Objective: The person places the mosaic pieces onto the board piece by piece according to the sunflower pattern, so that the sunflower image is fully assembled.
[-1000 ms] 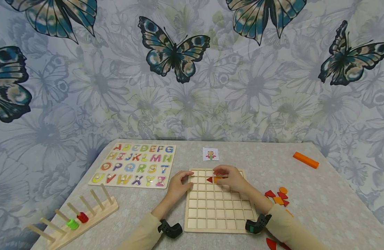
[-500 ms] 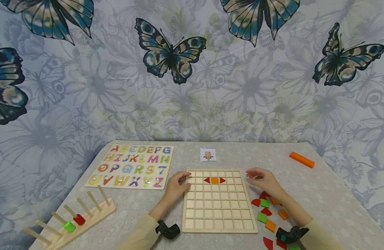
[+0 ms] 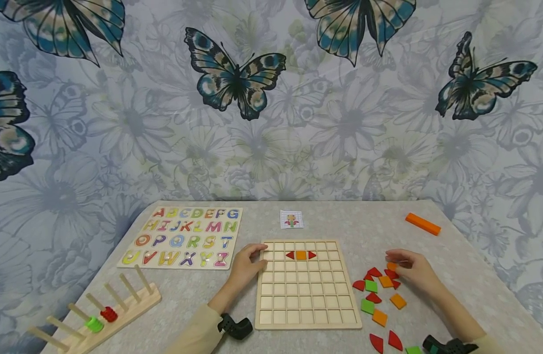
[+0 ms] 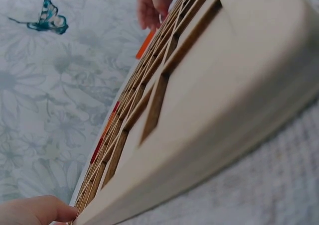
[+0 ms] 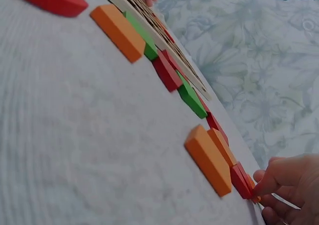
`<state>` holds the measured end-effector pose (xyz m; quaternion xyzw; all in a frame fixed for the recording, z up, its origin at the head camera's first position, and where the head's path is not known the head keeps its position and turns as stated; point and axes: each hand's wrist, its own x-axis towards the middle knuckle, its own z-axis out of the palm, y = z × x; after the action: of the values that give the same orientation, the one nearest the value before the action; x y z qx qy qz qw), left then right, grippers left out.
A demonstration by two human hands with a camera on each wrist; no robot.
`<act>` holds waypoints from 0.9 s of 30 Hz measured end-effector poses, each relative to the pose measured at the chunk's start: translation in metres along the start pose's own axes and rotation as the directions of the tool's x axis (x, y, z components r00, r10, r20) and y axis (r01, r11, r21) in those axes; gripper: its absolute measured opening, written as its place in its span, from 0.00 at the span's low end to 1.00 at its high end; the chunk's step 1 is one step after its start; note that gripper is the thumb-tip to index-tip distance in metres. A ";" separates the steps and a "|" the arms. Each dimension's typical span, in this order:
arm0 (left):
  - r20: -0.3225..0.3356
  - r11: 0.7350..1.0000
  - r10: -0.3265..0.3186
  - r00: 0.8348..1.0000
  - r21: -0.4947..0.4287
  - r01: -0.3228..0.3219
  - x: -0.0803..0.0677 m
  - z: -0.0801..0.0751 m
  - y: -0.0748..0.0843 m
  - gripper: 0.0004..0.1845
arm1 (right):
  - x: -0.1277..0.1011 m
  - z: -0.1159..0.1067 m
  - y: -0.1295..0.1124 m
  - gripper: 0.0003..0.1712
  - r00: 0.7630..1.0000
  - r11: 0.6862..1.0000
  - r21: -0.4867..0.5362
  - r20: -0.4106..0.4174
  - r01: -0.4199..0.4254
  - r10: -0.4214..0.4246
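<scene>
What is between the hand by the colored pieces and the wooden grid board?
Only other loose pieces. The right hand touches pieces at the far end of the pile. A red piece and a green square lie on the table between it and the grid board. Lifting over them looks easy.

My right hand sits at the lower right, fingertips touching a red piece at the end of a row of loose pieces. Just beside it lies an orange block, then green and red tiles along the wooden board's edge.
</scene>
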<state>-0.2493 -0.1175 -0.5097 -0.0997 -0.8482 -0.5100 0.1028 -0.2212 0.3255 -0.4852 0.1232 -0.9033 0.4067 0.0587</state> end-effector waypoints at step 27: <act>0.001 1.000 -0.012 1.000 0.001 0.012 0.001 -0.001 0.002 0.17 | 0.025 0.029 -0.033 0.22 0.993 0.989 0.092 0.038 -0.113 0.109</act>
<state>-0.2492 -0.1175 -0.5074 -0.0947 -0.8491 -0.5100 0.0996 -0.2367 0.2782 -0.4760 0.0821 -0.8894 0.4494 0.0151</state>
